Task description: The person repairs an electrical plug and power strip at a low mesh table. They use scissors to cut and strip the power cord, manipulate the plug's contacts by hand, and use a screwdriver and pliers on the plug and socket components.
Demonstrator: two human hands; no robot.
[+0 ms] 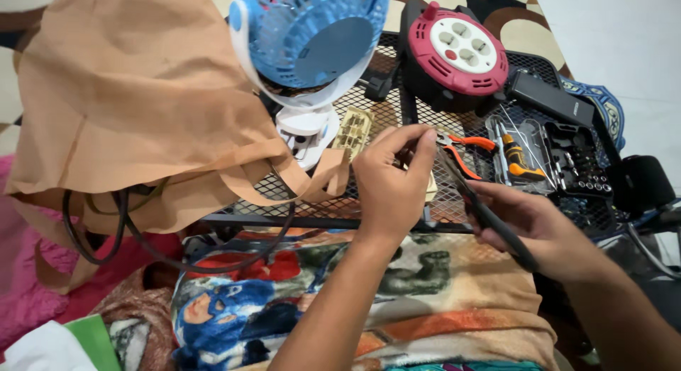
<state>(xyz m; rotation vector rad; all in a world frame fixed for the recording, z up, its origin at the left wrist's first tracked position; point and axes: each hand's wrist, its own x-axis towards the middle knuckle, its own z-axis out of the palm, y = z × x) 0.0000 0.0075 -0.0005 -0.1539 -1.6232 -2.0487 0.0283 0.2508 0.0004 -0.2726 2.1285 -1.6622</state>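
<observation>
Left hand (392,181) pinches a small part, hidden by fingers; right hand (539,225) grips black-handled pliers (482,208), long axis slanting far-left toward it.

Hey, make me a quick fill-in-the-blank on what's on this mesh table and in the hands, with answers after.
1. The small fan has a grille coloured ____.
2. The right hand holds a pair of black-handled ____.
3. The round cable reel has a ____ face with white sockets.
4. The pliers lying on the table have ____ handles.

Missing words: blue; pliers; red; orange
</observation>
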